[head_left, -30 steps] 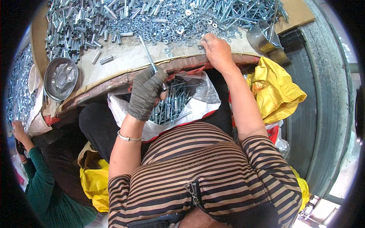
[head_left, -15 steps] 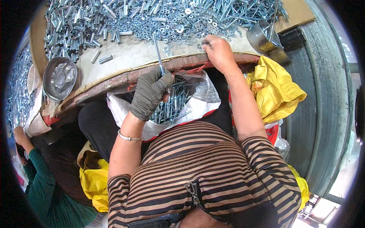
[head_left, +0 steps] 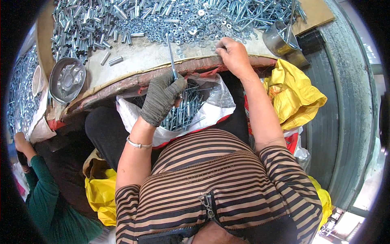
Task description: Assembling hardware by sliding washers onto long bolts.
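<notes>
My left hand (head_left: pixel 160 97), in a grey glove, is closed around a long thin metal bolt (head_left: pixel 170 53), its shaft pointing up and away. Below that hand, an open white bag (head_left: pixel 217 106) lies in my lap, with several bolts fitted with sleeves (head_left: pixel 187 109) inside. My bare right hand (head_left: pixel 232 57) rests at the table's near edge with thumb and finger pinched together. Whatever those fingertips hold, if anything, is too small to make out. Just beyond them spreads a heap of small washers and nuts (head_left: pixel 195 30).
Metal sleeves (head_left: pixel 81 30) are heaped left, long bolts (head_left: pixel 258 14) right. A metal bowl (head_left: pixel 67 80) sits at the left edge, a metal can (head_left: pixel 280 38) at the right. A yellow bag (head_left: pixel 294 95) hangs beside my right arm. A co-worker's green sleeve (head_left: pixel 44 183) shows at lower left.
The view has shifted slightly, so the table things appear a little to the right. Both hands keep nearly the same place, and the bolt stays in my left hand.
</notes>
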`<action>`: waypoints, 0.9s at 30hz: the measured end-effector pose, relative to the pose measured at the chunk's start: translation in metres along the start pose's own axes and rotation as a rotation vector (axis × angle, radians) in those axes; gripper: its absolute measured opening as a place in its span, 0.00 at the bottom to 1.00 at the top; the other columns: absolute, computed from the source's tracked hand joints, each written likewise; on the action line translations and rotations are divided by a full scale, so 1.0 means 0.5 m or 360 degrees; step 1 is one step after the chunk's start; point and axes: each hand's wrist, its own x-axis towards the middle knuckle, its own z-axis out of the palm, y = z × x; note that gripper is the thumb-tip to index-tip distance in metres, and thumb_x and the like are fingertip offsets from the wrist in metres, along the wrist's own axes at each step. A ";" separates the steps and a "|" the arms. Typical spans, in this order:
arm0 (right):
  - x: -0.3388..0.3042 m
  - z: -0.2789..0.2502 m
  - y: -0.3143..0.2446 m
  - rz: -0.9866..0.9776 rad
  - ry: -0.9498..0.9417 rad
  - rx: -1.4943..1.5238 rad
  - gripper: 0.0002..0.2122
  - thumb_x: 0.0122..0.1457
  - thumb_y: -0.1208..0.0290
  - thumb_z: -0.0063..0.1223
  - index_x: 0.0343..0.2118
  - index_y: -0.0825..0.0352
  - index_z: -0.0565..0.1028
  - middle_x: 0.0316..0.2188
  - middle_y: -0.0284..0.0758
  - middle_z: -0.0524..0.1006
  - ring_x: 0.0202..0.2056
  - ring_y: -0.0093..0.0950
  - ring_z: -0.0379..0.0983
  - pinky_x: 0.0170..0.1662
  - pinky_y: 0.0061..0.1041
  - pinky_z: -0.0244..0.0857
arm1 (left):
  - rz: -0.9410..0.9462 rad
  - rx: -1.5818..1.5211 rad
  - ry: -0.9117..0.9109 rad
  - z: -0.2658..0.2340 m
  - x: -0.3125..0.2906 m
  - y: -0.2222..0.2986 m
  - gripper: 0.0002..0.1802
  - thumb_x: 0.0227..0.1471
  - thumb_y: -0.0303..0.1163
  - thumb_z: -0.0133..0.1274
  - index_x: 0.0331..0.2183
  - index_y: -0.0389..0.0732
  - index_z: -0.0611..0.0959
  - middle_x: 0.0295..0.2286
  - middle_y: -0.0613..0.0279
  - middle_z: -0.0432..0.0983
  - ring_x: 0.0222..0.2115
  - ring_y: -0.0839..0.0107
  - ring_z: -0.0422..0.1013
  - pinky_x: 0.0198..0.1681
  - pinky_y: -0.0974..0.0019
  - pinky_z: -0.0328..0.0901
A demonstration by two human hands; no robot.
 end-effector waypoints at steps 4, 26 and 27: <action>0.015 0.008 -0.013 -0.0119 0.0045 -0.0301 0.05 0.48 0.73 0.51 0.29 0.67 0.72 0.26 0.43 0.75 0.32 0.44 0.72 0.35 0.40 0.64 | -0.0011 -0.0034 -0.0022 0.002 0.002 -0.001 0.12 0.53 0.37 0.50 0.27 0.38 0.76 0.14 0.70 0.66 0.10 0.81 0.61 0.13 0.75 0.54; 0.028 -0.041 -0.110 0.0398 -0.0195 0.1850 0.07 0.53 0.78 0.53 0.34 0.73 0.76 0.24 0.33 0.75 0.23 0.20 0.73 0.27 0.18 0.73 | 0.0132 0.1411 0.0082 -0.011 0.011 -0.011 0.16 0.50 0.44 0.48 0.31 0.41 0.78 0.24 0.47 0.76 0.28 0.50 0.73 0.31 0.49 0.64; 0.026 -0.042 -0.111 0.0385 -0.0240 0.1869 0.07 0.53 0.78 0.53 0.34 0.73 0.76 0.24 0.33 0.75 0.24 0.20 0.73 0.28 0.18 0.73 | 0.0130 0.1416 0.0079 -0.010 0.010 -0.006 0.16 0.50 0.44 0.48 0.31 0.41 0.78 0.24 0.47 0.76 0.28 0.50 0.73 0.31 0.49 0.64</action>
